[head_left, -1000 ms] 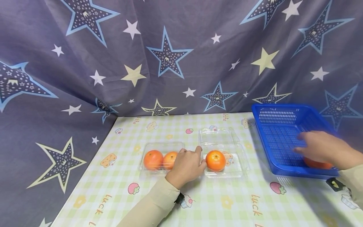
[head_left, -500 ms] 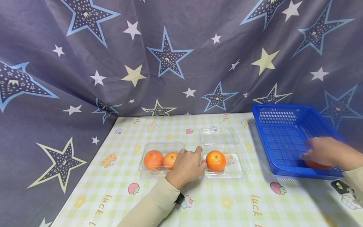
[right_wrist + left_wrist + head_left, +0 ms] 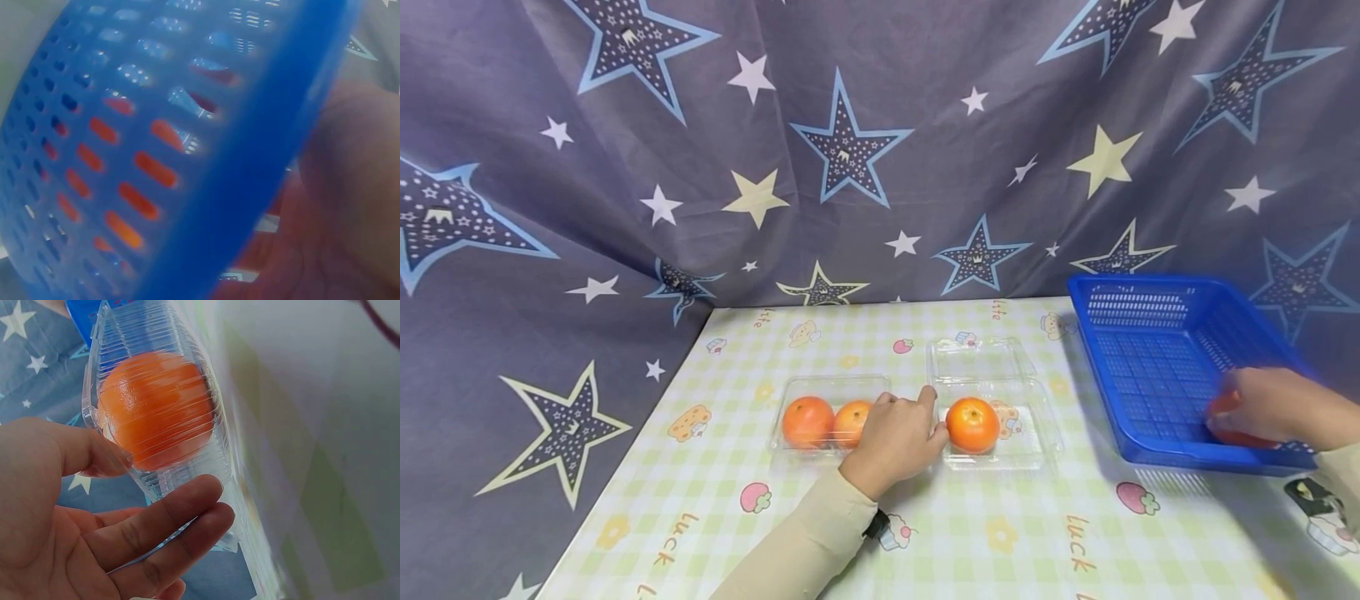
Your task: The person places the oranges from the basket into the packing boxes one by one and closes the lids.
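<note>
My left hand (image 3: 897, 437) reaches between two clear plastic boxes, its thumb at the left edge of the open box (image 3: 1030, 433). That box holds one orange (image 3: 972, 425), seen through its ribbed wall in the left wrist view. Two more oranges (image 3: 808, 422) sit in the other clear box (image 3: 790, 387), one partly hidden behind my hand. My right hand (image 3: 1277, 406), blurred, is inside the blue basket (image 3: 1101, 392), its fingers round an orange (image 3: 1225, 410) near the front right corner. In the right wrist view, orange skin (image 3: 137, 200) shows through the basket's slots.
The open box's lid (image 3: 977, 360) lies back behind it. A checked tablecloth (image 3: 970, 542) covers the table, which ends at a starry curtain (image 3: 880, 250). The basket's raised rim stands between my right forearm and the fruit.
My right hand has moved right and down in the basket, and the orange now shows beyond its fingertips. The left hand and both boxes stay as they were.
</note>
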A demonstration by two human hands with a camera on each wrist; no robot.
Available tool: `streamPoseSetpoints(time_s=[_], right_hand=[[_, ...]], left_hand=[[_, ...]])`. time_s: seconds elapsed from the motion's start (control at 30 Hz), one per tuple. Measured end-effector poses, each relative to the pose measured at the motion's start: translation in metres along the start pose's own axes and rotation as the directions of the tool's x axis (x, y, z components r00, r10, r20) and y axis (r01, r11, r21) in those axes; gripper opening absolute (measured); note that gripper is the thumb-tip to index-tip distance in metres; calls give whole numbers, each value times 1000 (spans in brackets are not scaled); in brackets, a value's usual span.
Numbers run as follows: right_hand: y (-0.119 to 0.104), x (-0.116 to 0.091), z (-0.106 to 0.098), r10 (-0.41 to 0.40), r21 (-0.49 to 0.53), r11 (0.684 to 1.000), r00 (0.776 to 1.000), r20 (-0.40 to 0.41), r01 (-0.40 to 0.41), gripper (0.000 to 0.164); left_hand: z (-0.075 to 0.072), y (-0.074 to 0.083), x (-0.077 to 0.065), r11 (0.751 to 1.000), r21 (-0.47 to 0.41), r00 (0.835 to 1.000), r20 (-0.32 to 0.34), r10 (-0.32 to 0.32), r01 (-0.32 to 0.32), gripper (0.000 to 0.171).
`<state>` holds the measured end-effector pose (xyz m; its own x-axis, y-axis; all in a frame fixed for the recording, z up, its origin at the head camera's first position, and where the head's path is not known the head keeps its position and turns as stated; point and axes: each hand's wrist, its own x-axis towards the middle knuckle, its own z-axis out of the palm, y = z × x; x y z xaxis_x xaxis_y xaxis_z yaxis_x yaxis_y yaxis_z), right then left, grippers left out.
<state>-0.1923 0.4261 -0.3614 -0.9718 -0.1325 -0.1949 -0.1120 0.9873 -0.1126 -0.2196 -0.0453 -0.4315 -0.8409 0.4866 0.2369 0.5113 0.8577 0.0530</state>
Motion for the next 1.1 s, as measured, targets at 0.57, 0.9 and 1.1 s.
streamPoseSetpoints(time_s=[0.57, 0.9, 1.1], right_hand=[[12, 1, 13, -40, -50, 998, 997, -65, 37, 52], [9, 3, 16, -81, -79, 994, 992, -97, 73, 49], [8, 3, 18, -137, -102, 987, 984, -114, 126, 49]], left_hand=[[-3, 3, 0, 1000, 7, 1000, 13, 6, -6, 27], [-3, 2, -1, 1000, 2, 1000, 6, 9, -9, 27], [-2, 0, -2, 1000, 3, 1000, -4, 12, -12, 26]])
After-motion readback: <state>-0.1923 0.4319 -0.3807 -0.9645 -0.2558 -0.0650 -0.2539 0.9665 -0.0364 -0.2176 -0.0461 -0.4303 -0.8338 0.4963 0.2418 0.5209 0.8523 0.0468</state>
